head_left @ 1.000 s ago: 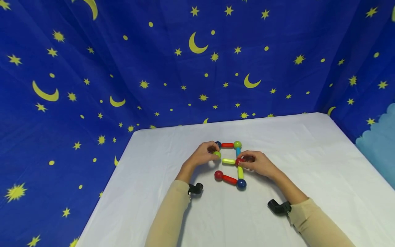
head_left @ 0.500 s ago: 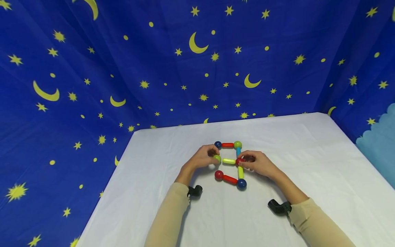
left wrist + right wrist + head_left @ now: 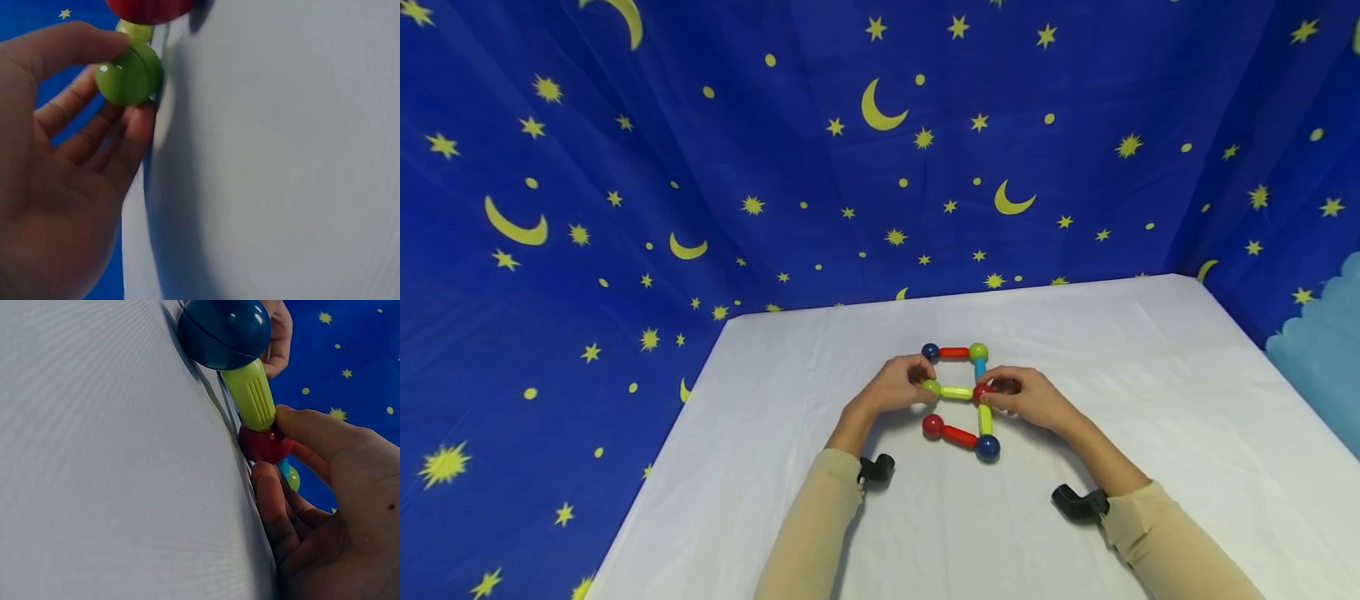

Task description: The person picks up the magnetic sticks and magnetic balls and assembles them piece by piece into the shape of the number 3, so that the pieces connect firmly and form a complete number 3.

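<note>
My left hand (image 3: 898, 383) pinches a green ball (image 3: 129, 75) between thumb and fingers. That ball sits at the left end of a yellow-green rod (image 3: 957, 392). At the rod's other end, my right hand (image 3: 1030, 396) pinches a red ball (image 3: 265, 445). From this red ball a blue rod (image 3: 980, 368) runs back to another green ball (image 3: 978, 352), and a second yellow-green rod (image 3: 251, 394) runs forward to a dark blue ball (image 3: 988, 448). A red rod (image 3: 958, 437) links that ball to a red ball (image 3: 932, 426) at the left.
At the back, a red rod (image 3: 953, 352) joins the far green ball to a small dark blue ball (image 3: 930, 352). Everything lies on a white-covered table (image 3: 1120, 350). A blue star-and-moon cloth (image 3: 820, 150) hangs behind and at the sides.
My left hand has come forward slightly with the green ball, which now meets the end of the middle yellow-green rod; a gap showed there before. The right hand has stayed on the red ball.
</note>
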`<state>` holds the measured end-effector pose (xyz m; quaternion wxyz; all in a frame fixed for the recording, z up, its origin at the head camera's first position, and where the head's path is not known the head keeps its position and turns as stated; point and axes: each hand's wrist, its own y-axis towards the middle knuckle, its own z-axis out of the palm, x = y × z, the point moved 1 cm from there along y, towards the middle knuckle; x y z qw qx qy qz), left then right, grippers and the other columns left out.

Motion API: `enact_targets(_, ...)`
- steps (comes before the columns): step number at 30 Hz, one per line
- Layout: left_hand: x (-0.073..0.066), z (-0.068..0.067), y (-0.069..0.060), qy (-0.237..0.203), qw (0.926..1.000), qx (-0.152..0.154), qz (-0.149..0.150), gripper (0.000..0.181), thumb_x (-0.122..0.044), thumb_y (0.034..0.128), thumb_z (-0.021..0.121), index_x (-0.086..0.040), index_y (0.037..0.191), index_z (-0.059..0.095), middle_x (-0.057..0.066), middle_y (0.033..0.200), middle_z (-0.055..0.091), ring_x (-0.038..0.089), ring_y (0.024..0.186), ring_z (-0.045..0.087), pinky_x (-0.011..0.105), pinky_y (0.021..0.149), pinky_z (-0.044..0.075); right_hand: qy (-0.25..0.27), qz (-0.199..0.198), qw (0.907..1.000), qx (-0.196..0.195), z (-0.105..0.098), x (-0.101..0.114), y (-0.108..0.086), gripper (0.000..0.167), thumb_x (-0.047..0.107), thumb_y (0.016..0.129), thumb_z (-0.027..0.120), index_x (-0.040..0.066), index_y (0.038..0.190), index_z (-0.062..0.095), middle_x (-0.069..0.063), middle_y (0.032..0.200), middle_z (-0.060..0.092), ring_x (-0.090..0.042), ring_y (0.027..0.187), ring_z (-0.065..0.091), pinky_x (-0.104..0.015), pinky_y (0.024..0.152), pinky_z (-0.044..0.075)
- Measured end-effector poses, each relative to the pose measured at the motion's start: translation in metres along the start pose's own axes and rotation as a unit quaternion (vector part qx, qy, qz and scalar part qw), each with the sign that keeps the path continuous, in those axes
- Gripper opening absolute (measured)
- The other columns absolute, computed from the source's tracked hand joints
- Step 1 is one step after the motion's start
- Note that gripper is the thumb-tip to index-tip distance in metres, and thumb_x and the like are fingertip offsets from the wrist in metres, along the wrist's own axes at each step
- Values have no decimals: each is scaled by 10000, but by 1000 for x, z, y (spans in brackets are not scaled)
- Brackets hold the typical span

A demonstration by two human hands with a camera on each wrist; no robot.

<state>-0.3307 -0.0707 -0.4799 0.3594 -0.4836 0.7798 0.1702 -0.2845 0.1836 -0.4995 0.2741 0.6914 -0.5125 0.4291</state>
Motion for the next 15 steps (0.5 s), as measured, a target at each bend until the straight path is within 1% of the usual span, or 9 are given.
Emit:
enact_targets(4,-11,0,-6,323,9993,2,-174,324,-200,736,731,-177,1042,629,-37,991,641,131,927,589,286,792,496,-10,-56,10000,-13,-1,1,1,358,407,819,702,237,1130,649,-46,978,652,-222,783,584,-327,625,532)
enact_targets(7,-20,3,-9,549,9980,-85,-287,405,-231,760,706,-165,1147,607,-31,1084,638,141,1007,590,315,854,499,-8,-82,10000,-18,-2,1,2,369,413,819,701,234,1137,647,-46,981,653,-222,787,586,-328,625,532)
enact_targets(11,-22,9,-14,734,9955,-421,-428,468,-274,802,679,-168,1243,564,-18,1176,613,129,1033,586,314,880,493,-32,-60,10000,-24,-3,-1,1,386,427,816,700,239,1148,643,-50,998,652,-219,805,589,-325,632,535)
enact_targets(13,-22,12,-17,802,9938,-602,-471,497,-310,821,664,-171,1281,539,-10,1214,597,128,1031,581,318,882,492,-60,-28,9999,-94,-4,-1,0,388,424,814,703,240,1151,643,-53,1010,650,-220,818,589,-325,634,535)
enact_targets(15,-22,15,-21,861,9920,-755,-524,522,-346,835,644,-177,1312,513,-8,1260,575,135,1062,572,333,914,485,-105,-5,9998,-170,-4,-3,-1,384,422,813,705,246,1149,643,-50,1018,650,-217,831,587,-323,635,534)
